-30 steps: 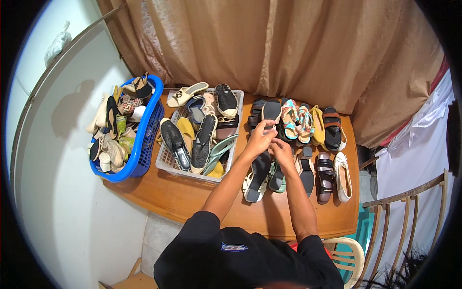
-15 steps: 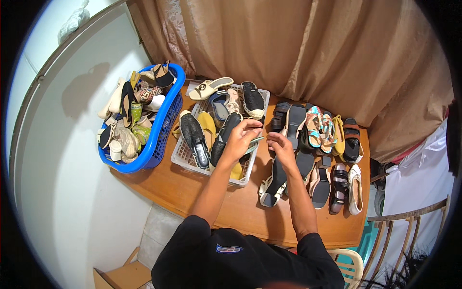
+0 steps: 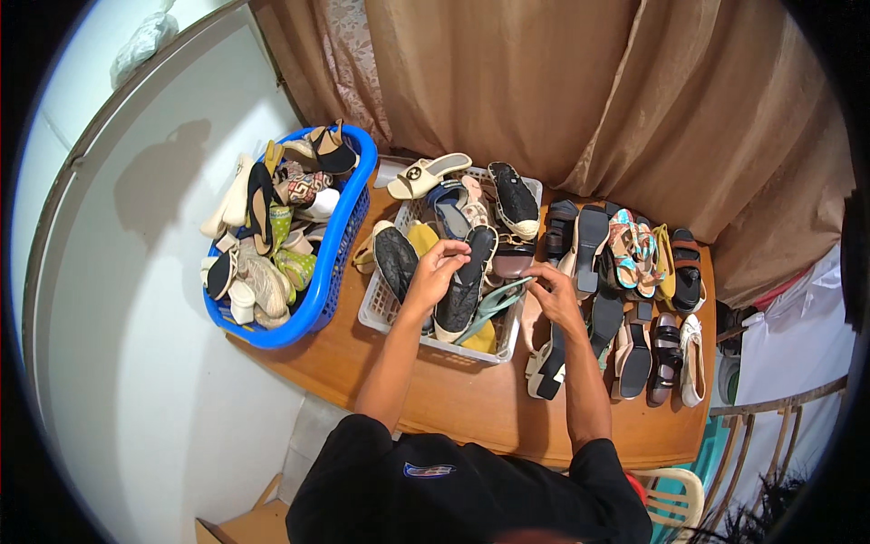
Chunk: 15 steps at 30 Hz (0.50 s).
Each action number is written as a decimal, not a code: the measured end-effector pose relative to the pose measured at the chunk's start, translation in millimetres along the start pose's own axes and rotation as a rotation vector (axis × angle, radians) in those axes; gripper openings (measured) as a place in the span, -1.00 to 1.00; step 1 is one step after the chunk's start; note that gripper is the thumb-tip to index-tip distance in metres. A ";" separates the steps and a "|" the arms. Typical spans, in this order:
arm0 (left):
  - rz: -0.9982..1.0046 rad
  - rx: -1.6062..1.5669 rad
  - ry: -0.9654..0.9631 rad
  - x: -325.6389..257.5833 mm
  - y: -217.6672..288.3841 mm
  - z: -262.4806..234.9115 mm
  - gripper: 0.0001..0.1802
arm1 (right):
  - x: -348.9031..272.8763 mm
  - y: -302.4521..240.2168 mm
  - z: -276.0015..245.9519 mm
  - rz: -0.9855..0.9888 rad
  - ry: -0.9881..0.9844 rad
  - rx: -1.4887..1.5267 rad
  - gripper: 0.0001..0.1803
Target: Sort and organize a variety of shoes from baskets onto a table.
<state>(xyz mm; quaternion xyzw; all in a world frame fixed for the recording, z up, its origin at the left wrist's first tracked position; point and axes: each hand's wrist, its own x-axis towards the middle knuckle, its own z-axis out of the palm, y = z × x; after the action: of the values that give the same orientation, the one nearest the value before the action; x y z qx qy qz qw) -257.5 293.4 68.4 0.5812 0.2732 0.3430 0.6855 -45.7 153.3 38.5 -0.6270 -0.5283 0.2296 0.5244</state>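
Observation:
My left hand (image 3: 437,279) is over the white plastic basket (image 3: 373,308). Its curled fingers close at the side of a black lace-textured espadrille (image 3: 467,288) with a pale woven sole edge. Pinched by one end in my right hand (image 3: 555,295) is a thin green sandal (image 3: 497,306), its other end lying low among the basket's shoes. Around them in the basket are another black espadrille (image 3: 395,258), a mustard shoe (image 3: 422,238) and a blue slipper (image 3: 449,213). At the back rest a cream slide (image 3: 428,175) and a third black espadrille (image 3: 515,198).
A blue laundry basket (image 3: 331,295) heaped with shoes stands to the left. Rows of sandals and flats, including multicoloured sandals (image 3: 632,252) and a white flat (image 3: 691,361), cover the wooden table (image 3: 408,394) on the right. Behind hangs a brown curtain (image 3: 507,82). A chair (image 3: 675,494) is at lower right.
My right hand has taken hold of the green sandal's end. My left hand has moved off the sandal to the black espadrille. The whole view has shifted slightly.

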 end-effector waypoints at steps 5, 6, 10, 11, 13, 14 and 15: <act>-0.006 0.080 -0.034 7.2 -21.8 -14.8 -0.78 | 1.7 -34.2 10.7 -0.102 0.048 -0.097 -0.78; 0.000 0.152 -0.027 8.9 -23.9 -19.7 -0.77 | 2.3 -41.1 14.2 -0.096 0.052 -0.106 -0.78; 0.269 0.611 -0.034 3.6 -53.1 -29.6 -0.66 | -2.8 -44.8 36.1 0.010 0.092 -0.114 -0.76; 0.127 0.500 -0.103 3.4 -58.3 -29.0 -0.60 | -5.9 -43.0 44.7 -0.003 0.153 -0.120 -0.74; 0.108 0.511 -0.115 -0.7 -63.5 -25.4 -0.52 | -11.6 -35.8 55.3 0.010 0.174 -0.209 -0.56; 0.060 0.458 -0.121 -2.2 -65.6 -23.5 -0.50 | -13.4 -32.5 59.9 0.010 0.172 -0.214 -0.56; 0.055 0.465 -0.152 -4.6 -61.3 -23.0 -0.47 | -14.5 -32.7 65.2 0.000 0.219 -0.252 -0.48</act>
<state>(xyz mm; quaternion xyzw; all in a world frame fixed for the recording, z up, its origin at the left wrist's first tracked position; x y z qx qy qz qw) -268.7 298.3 3.9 0.7547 0.2766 0.2447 0.5423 -119.2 163.7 41.6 -0.7091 -0.4928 0.0916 0.4960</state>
